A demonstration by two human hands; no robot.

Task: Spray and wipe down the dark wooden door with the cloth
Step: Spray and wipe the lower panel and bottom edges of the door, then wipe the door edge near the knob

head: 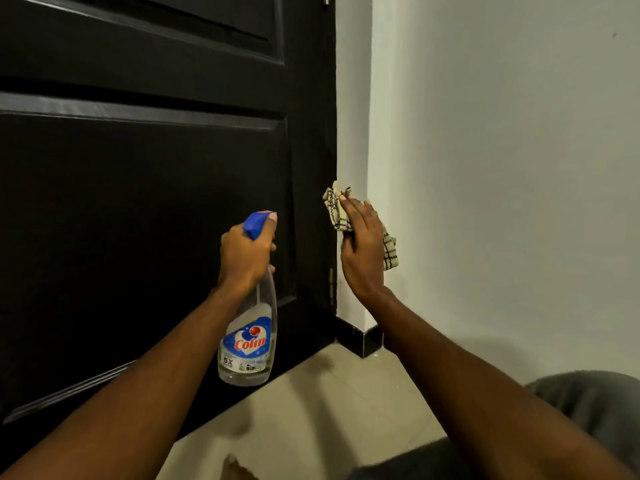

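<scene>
The dark wooden door (145, 188) with raised panels fills the left half of the view. My left hand (246, 254) grips the neck of a clear spray bottle (247, 344) with a blue nozzle and a "Colin" label, nozzle facing the door's right stile. My right hand (362, 247) holds a crumpled beige checked cloth (334, 209) at the door's right edge, just above the lower hinge (331, 282). Part of the cloth hangs behind my palm.
A white wall (502, 168) runs along the right, with a black skirting tile (358, 336) at its foot by the door. Beige floor tiles (329, 403) lie below. My grey-clad knee (588, 400) shows at the lower right.
</scene>
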